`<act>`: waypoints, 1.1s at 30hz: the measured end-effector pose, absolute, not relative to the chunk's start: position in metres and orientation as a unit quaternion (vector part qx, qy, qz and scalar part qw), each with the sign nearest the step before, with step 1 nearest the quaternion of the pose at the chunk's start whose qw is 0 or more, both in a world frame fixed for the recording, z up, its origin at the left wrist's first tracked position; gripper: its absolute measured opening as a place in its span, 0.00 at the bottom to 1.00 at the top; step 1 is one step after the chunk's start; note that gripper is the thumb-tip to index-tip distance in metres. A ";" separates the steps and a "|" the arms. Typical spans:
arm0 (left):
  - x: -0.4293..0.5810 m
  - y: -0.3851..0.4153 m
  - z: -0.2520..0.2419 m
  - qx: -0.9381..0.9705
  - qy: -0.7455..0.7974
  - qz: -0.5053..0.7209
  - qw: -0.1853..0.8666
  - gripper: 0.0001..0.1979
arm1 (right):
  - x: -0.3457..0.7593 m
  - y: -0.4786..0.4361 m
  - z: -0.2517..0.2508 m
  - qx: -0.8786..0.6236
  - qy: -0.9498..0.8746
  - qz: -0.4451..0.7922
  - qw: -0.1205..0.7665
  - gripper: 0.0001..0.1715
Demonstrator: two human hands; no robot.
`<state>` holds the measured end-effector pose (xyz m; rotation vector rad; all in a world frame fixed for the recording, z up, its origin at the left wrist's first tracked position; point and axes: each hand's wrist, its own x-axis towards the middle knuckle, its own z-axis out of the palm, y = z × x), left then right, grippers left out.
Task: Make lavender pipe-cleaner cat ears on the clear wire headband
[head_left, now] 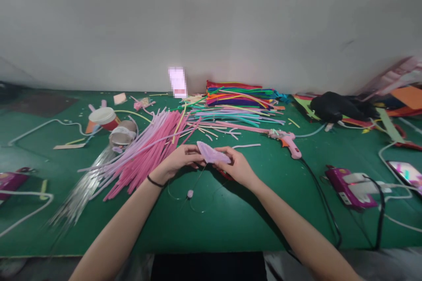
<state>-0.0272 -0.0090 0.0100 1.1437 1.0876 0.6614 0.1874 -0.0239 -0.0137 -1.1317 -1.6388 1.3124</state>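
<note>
Both hands hold a lilac petal-shaped piece [212, 153], which looks made of fuzzy pipe cleaner, above the middle of the table. My left hand [184, 158] pinches its left end between thumb and fingers. At the other end, my right hand [240, 167] is closed on the lower right edge. Below them, thin wires run to a small lilac fuzzy knob [190, 194] near the tabletop. Something red [226, 175] shows partly under my right hand; its kind is hidden. Pink pipe cleaners [148, 153] lie in a heap beside my left forearm.
Multicoloured pipe cleaners [240, 96] are stacked against the white partition [211, 30]. A pink glue gun [290, 142] lies at right, its black cord running toward the front edge. Clear thin rods [85, 188], a lidded cup [104, 118] and a purple power strip [346, 188] flank the work area.
</note>
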 end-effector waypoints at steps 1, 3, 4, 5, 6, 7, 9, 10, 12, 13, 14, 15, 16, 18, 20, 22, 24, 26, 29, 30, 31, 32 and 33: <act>-0.029 -0.009 0.011 0.503 0.473 0.298 0.659 0.16 | 0.188 -0.024 -0.014 -0.442 -0.639 0.510 0.370 0.23; -0.031 -0.008 0.012 0.494 0.470 0.311 0.662 0.18 | 0.187 -0.024 -0.014 -0.435 -0.638 0.516 0.371 0.23; -0.032 -0.008 0.012 0.491 0.474 0.317 0.658 0.18 | 0.187 -0.024 -0.014 -0.431 -0.638 0.520 0.370 0.23; -0.033 -0.008 0.012 0.490 0.480 0.321 0.653 0.18 | 0.187 -0.024 -0.013 -0.428 -0.640 0.521 0.369 0.23; -0.033 -0.007 0.012 0.492 0.483 0.323 0.648 0.18 | 0.186 -0.025 -0.013 -0.427 -0.642 0.521 0.367 0.23; -0.034 -0.007 0.011 0.495 0.485 0.325 0.643 0.18 | 0.186 -0.025 -0.013 -0.427 -0.644 0.520 0.364 0.23; -0.034 -0.006 0.009 0.500 0.483 0.329 0.639 0.18 | 0.186 -0.025 -0.012 -0.429 -0.646 0.517 0.361 0.23; -0.034 -0.006 0.007 0.499 0.481 0.331 0.641 0.18 | 0.187 -0.025 -0.011 -0.430 -0.647 0.516 0.360 0.22; -0.034 -0.005 0.006 0.491 0.478 0.338 0.646 0.17 | 0.187 -0.025 -0.011 -0.429 -0.650 0.515 0.359 0.22; -0.033 -0.005 0.006 0.484 0.477 0.341 0.649 0.17 | 0.187 -0.025 -0.011 -0.428 -0.650 0.515 0.359 0.22; -0.033 -0.005 0.006 0.476 0.477 0.345 0.653 0.17 | 0.187 -0.025 -0.011 -0.425 -0.649 0.518 0.359 0.22; -0.032 -0.006 0.006 0.466 0.477 0.348 0.659 0.18 | 0.187 -0.025 -0.012 -0.422 -0.645 0.525 0.361 0.23; -0.032 -0.006 0.007 0.456 0.476 0.348 0.667 0.18 | 0.187 -0.025 -0.012 -0.418 -0.639 0.533 0.363 0.23; -0.033 -0.005 0.008 0.429 0.465 0.342 0.695 0.18 | 0.187 -0.024 -0.012 -0.411 -0.616 0.559 0.373 0.24; -0.036 -0.004 0.010 0.396 0.436 0.337 0.735 0.19 | 0.187 -0.024 -0.012 -0.402 -0.569 0.604 0.386 0.24; -0.040 -0.003 0.012 0.362 0.402 0.347 0.766 0.26 | 0.188 -0.022 -0.011 -0.394 -0.499 0.658 0.404 0.25; -0.042 -0.002 0.013 0.347 0.386 0.368 0.771 0.28 | 0.189 -0.020 -0.010 -0.386 -0.430 0.696 0.427 0.24; -0.041 -0.003 0.013 0.368 0.393 0.379 0.753 0.23 | 0.190 -0.018 -0.009 -0.381 -0.391 0.709 0.446 0.22; -0.030 -0.010 0.011 0.446 0.391 0.348 0.726 0.19 | 0.189 -0.016 -0.010 -0.375 -0.398 0.708 0.447 0.23; -0.025 -0.012 0.010 0.468 0.382 0.329 0.726 0.20 | 0.188 -0.017 -0.011 -0.378 -0.412 0.702 0.441 0.24; -0.019 -0.015 0.007 0.483 0.378 0.321 0.721 0.19 | 0.187 -0.018 -0.012 -0.385 -0.430 0.692 0.434 0.25; -0.014 -0.016 0.004 0.491 0.386 0.321 0.712 0.19 | 0.185 -0.019 -0.012 -0.394 -0.450 0.677 0.428 0.25; -0.009 -0.017 0.000 0.496 0.402 0.328 0.696 0.18 | 0.183 -0.020 -0.013 -0.405 -0.471 0.659 0.424 0.26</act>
